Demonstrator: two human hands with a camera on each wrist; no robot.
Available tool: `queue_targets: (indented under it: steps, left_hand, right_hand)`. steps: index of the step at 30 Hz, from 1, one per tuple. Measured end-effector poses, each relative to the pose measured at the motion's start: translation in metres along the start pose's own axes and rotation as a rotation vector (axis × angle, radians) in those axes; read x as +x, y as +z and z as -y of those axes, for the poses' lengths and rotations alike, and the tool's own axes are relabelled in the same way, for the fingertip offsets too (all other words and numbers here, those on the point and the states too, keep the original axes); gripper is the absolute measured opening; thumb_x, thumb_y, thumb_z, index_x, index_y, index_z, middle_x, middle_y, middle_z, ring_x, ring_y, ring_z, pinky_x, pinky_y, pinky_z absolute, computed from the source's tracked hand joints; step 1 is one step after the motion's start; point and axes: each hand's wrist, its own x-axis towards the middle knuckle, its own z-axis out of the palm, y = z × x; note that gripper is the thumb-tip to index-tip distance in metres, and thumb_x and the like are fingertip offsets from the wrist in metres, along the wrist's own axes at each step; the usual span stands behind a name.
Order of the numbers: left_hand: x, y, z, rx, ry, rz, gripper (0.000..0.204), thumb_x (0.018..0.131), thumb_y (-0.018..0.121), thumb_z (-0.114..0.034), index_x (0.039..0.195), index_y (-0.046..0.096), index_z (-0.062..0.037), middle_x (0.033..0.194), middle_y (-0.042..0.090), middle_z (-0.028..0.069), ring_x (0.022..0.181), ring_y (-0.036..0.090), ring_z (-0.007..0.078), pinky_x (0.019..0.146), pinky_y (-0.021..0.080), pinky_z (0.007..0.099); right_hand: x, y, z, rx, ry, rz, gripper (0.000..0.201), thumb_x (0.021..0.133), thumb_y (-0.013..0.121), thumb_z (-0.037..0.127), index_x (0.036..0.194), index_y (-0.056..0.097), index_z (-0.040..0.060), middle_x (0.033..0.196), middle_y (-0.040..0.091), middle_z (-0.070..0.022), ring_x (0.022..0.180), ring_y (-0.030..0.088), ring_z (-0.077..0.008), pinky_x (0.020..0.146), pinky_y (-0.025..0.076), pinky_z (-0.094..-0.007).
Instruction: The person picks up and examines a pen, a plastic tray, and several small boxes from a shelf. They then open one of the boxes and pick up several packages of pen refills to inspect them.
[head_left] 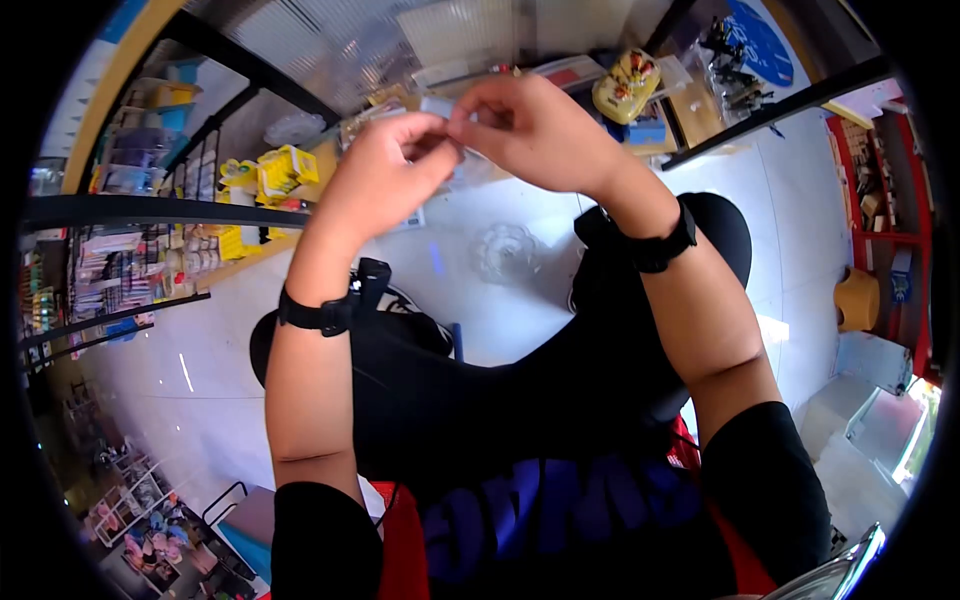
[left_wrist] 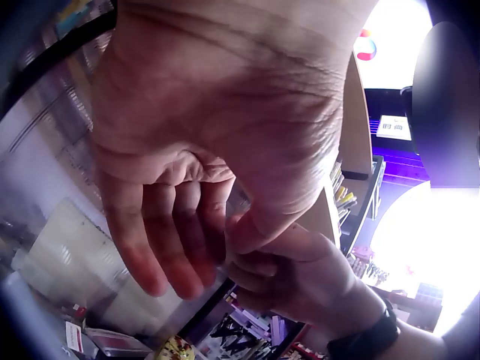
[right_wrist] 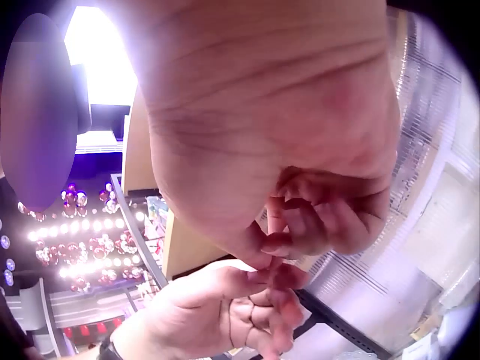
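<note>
In the head view my left hand (head_left: 385, 170) and right hand (head_left: 545, 130) meet at their fingertips, raised in front of a desk edge. Thumb and forefinger of each hand come together there. In the left wrist view, the other fingers of the left hand (left_wrist: 225, 112) hang down loosely bent, and the right hand (left_wrist: 300, 274) reaches in from below. From the right wrist, the right hand (right_wrist: 262, 112) has its thumb tip close against the fingertips of the left hand (right_wrist: 217, 307). I cannot tell what, if anything, lies between the fingertips.
Beyond the hands, a yellow decorated tin (head_left: 627, 87) stands on the desk near a blue box (head_left: 646, 132). Yellow packages (head_left: 285, 172) fill the left shelf, behind a black metal bar (head_left: 150, 213). A clear scalloped dish (head_left: 505, 253) lies below the hands. Red shelving (head_left: 915, 190) stands at right.
</note>
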Motion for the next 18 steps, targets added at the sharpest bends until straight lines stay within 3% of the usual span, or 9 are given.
queue_targets:
  steps: [2, 8, 10, 12, 14, 15, 16, 18]
  left_hand:
    - [0.012, -0.001, 0.013, 0.102, 0.084, -0.042, 0.018, 0.099, 0.064, -0.01, 0.112, 0.071, 0.0011, 0.098, 0.075, 0.0029, 0.086, 0.069, 0.0086, 0.074, 0.053, 0.0247]
    - [0.018, -0.012, 0.033, 0.157, 0.073, -0.023, 0.02, 0.099, 0.064, -0.009, 0.114, 0.071, 0.0017, 0.097, 0.075, 0.0038, 0.089, 0.069, 0.0094, 0.078, 0.054, 0.0247]
    - [0.017, -0.016, 0.047, 0.178, 0.102, 0.0, 0.016, 0.096, 0.064, -0.008, 0.107, 0.07, 0.0014, 0.092, 0.074, 0.003, 0.087, 0.069, 0.0088, 0.078, 0.054, 0.0248]
    - [0.014, -0.023, 0.059, 0.168, 0.068, 0.045, 0.015, 0.096, 0.064, -0.013, 0.102, 0.069, 0.0002, 0.09, 0.073, 0.0024, 0.086, 0.069, 0.009, 0.078, 0.054, 0.0254]
    - [0.028, -0.049, 0.081, 0.22, 0.044, 0.108, 0.017, 0.097, 0.063, -0.018, 0.098, 0.069, -0.0015, 0.088, 0.072, 0.003, 0.085, 0.069, 0.0097, 0.076, 0.054, 0.026]
    - [0.031, -0.056, 0.09, 0.325, 0.055, 0.086, 0.02, 0.098, 0.062, -0.022, 0.097, 0.069, -0.0025, 0.089, 0.073, 0.0043, 0.083, 0.07, 0.0105, 0.074, 0.053, 0.0261]
    - [0.031, -0.06, 0.098, 0.344, -0.012, 0.054, 0.02, 0.099, 0.06, -0.021, 0.095, 0.066, -0.0027, 0.084, 0.069, 0.0027, 0.082, 0.067, 0.0095, 0.075, 0.051, 0.026]
    - [0.019, -0.049, 0.056, 0.367, -0.333, -0.093, 0.018, 0.09, 0.066, -0.011, 0.095, 0.076, 0.0027, 0.086, 0.077, 0.013, 0.079, 0.077, 0.0201, 0.079, 0.063, 0.0306]
  right_hand:
    - [0.007, 0.004, -0.008, -0.002, -0.005, -0.005, 0.018, 0.097, 0.07, 0.016, 0.099, 0.072, -0.0018, 0.059, 0.049, 0.0021, 0.055, 0.042, -0.0058, 0.052, 0.033, -0.0281]
    - [0.022, 0.011, -0.025, -0.117, -0.053, 0.022, 0.017, 0.097, 0.071, 0.016, 0.099, 0.072, -0.0008, 0.056, 0.046, 0.0019, 0.052, 0.04, -0.0064, 0.05, 0.031, -0.0293]
    - [0.026, 0.014, -0.029, -0.169, -0.061, 0.133, 0.021, 0.092, 0.069, 0.021, 0.103, 0.075, 0.0049, 0.068, 0.068, -0.0097, 0.058, 0.061, -0.02, 0.058, 0.048, -0.0355]
    - [0.028, 0.029, -0.035, -0.174, -0.189, 0.101, 0.023, 0.097, 0.066, 0.027, 0.102, 0.073, 0.0056, 0.07, 0.064, -0.0076, 0.061, 0.056, -0.0167, 0.06, 0.046, -0.035]
    - [0.047, 0.015, -0.016, -0.135, 0.074, 0.436, 0.048, 0.1, 0.064, 0.027, 0.147, 0.061, 0.0156, 0.089, 0.074, -0.0033, 0.069, 0.061, -0.0112, 0.064, 0.05, -0.029]
    - [0.05, 0.028, -0.017, -0.284, 0.122, 0.384, 0.046, 0.101, 0.063, 0.027, 0.143, 0.063, 0.0095, 0.091, 0.074, -0.0039, 0.07, 0.061, -0.0098, 0.062, 0.048, -0.0255]
    - [0.057, 0.032, -0.025, -0.29, 0.13, 0.408, 0.046, 0.101, 0.063, 0.027, 0.143, 0.063, 0.0095, 0.091, 0.074, -0.0039, 0.07, 0.061, -0.0098, 0.062, 0.048, -0.0255]
    - [0.072, 0.038, -0.043, 0.028, 0.277, 0.562, 0.045, 0.1, 0.065, 0.029, 0.137, 0.066, 0.0042, 0.095, 0.074, -0.0035, 0.071, 0.062, -0.0102, 0.062, 0.049, -0.0258]
